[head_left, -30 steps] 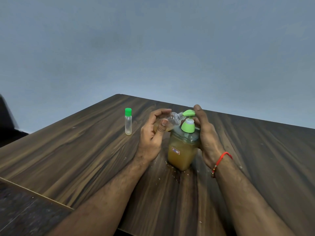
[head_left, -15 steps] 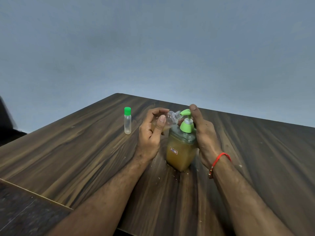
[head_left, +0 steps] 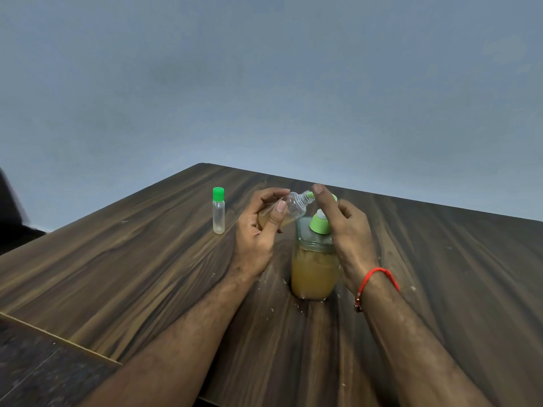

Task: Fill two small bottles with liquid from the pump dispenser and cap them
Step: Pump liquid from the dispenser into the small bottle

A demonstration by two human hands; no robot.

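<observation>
Your left hand holds a small open bottle, tipped sideways, with its mouth at the green spout of the pump dispenser. A little yellow liquid sits in it. Your right hand rests on the pump top, one finger pressing it. The hands are close together. Left of your left hand stands the capped bottle on the table.

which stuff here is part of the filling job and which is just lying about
Job: tilted clear small bottle in left hand; amber-filled pump dispenser under right hand; green-capped clear small bottle.
Lying about: red thread bracelet; dark wooden table.
</observation>
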